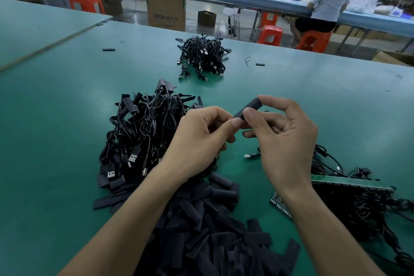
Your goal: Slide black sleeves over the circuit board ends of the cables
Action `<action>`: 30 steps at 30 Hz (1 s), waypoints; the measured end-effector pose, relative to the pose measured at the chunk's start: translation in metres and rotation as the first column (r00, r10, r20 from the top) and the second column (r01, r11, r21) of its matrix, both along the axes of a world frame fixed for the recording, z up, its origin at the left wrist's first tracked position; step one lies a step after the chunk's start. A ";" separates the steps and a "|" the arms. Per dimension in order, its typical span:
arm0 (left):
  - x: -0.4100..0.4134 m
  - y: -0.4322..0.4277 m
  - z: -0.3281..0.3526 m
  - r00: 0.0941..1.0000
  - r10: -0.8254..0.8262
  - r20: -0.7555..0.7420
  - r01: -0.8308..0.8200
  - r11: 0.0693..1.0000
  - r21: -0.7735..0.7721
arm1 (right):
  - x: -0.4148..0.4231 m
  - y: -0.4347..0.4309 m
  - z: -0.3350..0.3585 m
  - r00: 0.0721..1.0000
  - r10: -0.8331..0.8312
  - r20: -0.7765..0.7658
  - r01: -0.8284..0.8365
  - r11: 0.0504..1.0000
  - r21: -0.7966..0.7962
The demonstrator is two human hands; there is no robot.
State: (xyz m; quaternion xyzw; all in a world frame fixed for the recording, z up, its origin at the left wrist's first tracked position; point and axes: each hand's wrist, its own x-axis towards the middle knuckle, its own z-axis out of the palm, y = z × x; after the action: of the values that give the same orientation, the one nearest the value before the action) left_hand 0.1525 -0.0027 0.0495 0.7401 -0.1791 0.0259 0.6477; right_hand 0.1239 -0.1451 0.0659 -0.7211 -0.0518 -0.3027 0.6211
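Left grip [201,136] pinches the lower end of a black sleeve [248,107] — right grip [284,136] pinches its upper end — above the tabletop [67,119].

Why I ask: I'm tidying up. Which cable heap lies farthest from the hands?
The small heap alone near the table's far edge; the large heap beside the left hand, the third beside the right forearm.
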 end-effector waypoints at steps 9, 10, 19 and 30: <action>0.001 -0.001 -0.002 0.995 0.053 0.088 -0.051 0.998 -0.027 | 0.001 0.006 -0.003 1.000 -0.019 0.025 0.019 1.000 -0.009; 0.001 -0.001 -0.002 0.995 0.056 0.088 -0.054 0.998 -0.020 | 0.001 0.007 -0.002 0.999 -0.022 0.027 0.022 1.000 -0.013; -0.001 0.007 0.011 0.998 0.030 0.061 -0.029 0.999 -0.028 | -0.006 0.014 -0.010 1.000 0.015 0.018 -0.016 0.998 0.061; 0.000 0.010 0.013 0.997 0.061 0.038 -0.061 0.998 -0.006 | 0.004 0.022 0.000 0.999 -0.005 -0.033 0.007 0.998 0.057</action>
State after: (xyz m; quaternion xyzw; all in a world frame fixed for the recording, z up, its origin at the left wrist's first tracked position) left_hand 0.1528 0.0068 0.0624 0.7429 -0.1687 0.0601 0.6450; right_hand 0.1280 -0.1232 0.0662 -0.7079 -0.0307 -0.2943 0.6413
